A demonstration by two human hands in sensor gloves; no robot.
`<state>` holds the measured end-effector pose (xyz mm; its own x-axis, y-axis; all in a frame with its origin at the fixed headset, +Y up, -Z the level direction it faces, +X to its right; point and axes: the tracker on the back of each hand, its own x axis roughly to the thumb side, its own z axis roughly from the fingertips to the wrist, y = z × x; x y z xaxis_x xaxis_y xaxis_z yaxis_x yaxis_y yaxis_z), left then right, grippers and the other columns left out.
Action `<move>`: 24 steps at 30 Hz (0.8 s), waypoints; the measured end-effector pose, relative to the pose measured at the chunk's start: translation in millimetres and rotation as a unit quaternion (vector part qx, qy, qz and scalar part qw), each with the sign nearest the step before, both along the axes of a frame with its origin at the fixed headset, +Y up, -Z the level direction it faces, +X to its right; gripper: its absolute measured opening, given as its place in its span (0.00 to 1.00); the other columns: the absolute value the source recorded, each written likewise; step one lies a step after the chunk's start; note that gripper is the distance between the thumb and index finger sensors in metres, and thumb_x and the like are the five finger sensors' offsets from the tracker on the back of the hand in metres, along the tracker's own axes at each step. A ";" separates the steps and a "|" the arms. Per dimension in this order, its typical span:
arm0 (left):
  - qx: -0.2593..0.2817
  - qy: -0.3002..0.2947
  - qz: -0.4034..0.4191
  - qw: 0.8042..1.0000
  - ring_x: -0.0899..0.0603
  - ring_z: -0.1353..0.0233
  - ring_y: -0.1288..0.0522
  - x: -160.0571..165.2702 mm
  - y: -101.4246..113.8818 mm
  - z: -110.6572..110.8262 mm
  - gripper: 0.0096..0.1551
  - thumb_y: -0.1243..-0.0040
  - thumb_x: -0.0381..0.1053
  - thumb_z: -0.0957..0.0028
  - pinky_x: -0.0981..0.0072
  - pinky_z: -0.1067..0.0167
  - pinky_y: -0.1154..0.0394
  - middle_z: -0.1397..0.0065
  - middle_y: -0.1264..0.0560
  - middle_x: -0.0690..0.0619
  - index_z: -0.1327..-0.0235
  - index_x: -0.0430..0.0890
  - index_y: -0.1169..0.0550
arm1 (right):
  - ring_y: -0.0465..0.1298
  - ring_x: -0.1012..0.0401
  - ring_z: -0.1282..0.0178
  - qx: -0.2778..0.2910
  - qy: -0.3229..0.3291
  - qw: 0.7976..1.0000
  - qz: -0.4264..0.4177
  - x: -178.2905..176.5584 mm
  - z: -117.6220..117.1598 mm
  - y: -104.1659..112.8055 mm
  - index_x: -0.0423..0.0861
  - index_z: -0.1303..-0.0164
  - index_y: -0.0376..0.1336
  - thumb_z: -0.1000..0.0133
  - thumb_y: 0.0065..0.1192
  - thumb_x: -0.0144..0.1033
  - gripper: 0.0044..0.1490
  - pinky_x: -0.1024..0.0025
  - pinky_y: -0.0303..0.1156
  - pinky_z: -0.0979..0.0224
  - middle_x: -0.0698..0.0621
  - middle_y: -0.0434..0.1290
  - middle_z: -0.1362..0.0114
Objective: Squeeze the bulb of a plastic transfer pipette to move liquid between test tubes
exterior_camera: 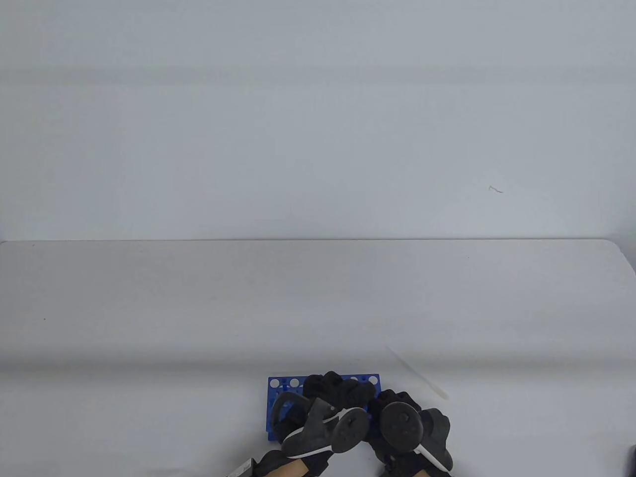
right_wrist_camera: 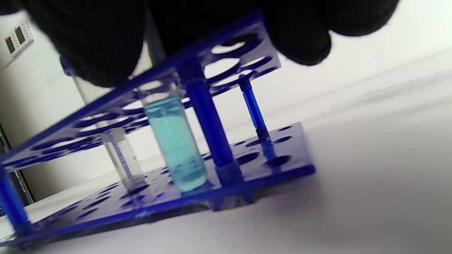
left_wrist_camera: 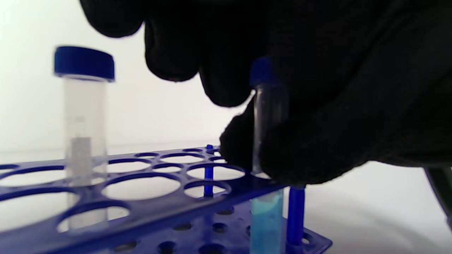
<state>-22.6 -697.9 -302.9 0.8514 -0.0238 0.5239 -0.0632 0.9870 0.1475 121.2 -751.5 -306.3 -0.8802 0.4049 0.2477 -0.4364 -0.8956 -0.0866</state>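
Note:
A blue tube rack (exterior_camera: 277, 397) stands at the table's near edge. My left hand (exterior_camera: 340, 387) reaches over it and grips the upper part of a blue-capped tube (left_wrist_camera: 269, 106) that sits in a hole at the rack's (left_wrist_camera: 169, 208) right end. Blue liquid fills the lower part of that tube (right_wrist_camera: 174, 148). My right hand (exterior_camera: 392, 400) lies on the top plate at the right end of the rack (right_wrist_camera: 247, 169); its grasp is hidden. A second capped tube (left_wrist_camera: 84, 123), clear, stands further left. The plastic pipette (exterior_camera: 420, 375) lies on the table, right of the rack.
The rack's top plate has several open holes. The grey table (exterior_camera: 198, 308) stretches far behind the rack to a pale wall. A dark object (exterior_camera: 632, 457) shows at the bottom right edge.

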 end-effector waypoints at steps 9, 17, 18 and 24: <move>0.069 0.046 -0.006 0.997 0.48 0.35 0.27 2.0 -7.2 3.5 0.37 0.46 0.73 0.59 0.49 0.34 0.32 0.38 0.18 0.59 0.39 0.57 0.21 | 0.73 0.54 0.53 0.000 0.000 1.000 0.001 0.0 -0.2 -0.3 0.57 0.49 0.72 0.61 0.71 0.55 0.30 0.50 0.67 0.41 0.55 0.73 0.59; 0.003 0.014 0.023 1.000 0.49 0.33 0.27 0.1 0.1 -0.8 0.32 0.38 0.63 0.54 0.50 0.33 0.32 0.33 0.19 0.59 0.34 0.59 0.23 | 0.73 0.54 0.53 0.000 0.000 1.000 0.001 -0.1 -0.3 -0.6 0.57 0.48 0.72 0.61 0.71 0.55 0.30 0.50 0.67 0.41 0.55 0.73 0.59; 0.011 0.022 0.032 0.999 0.49 0.35 0.26 0.2 -0.1 0.1 0.32 0.38 0.64 0.55 0.50 0.34 0.31 0.36 0.17 0.58 0.36 0.57 0.22 | 0.73 0.54 0.53 0.000 0.000 1.000 0.000 0.0 -0.3 -0.6 0.57 0.48 0.72 0.61 0.71 0.55 0.30 0.50 0.67 0.41 0.55 0.73 0.59; 0.043 0.043 0.016 0.998 0.48 0.36 0.26 0.9 -6.0 1.1 0.38 0.44 0.72 0.59 0.49 0.36 0.30 0.39 0.17 0.58 0.38 0.55 0.22 | 0.73 0.54 0.53 0.001 0.000 1.000 0.001 -0.1 -0.1 -0.6 0.57 0.48 0.72 0.61 0.71 0.55 0.30 0.50 0.67 0.41 0.55 0.73 0.59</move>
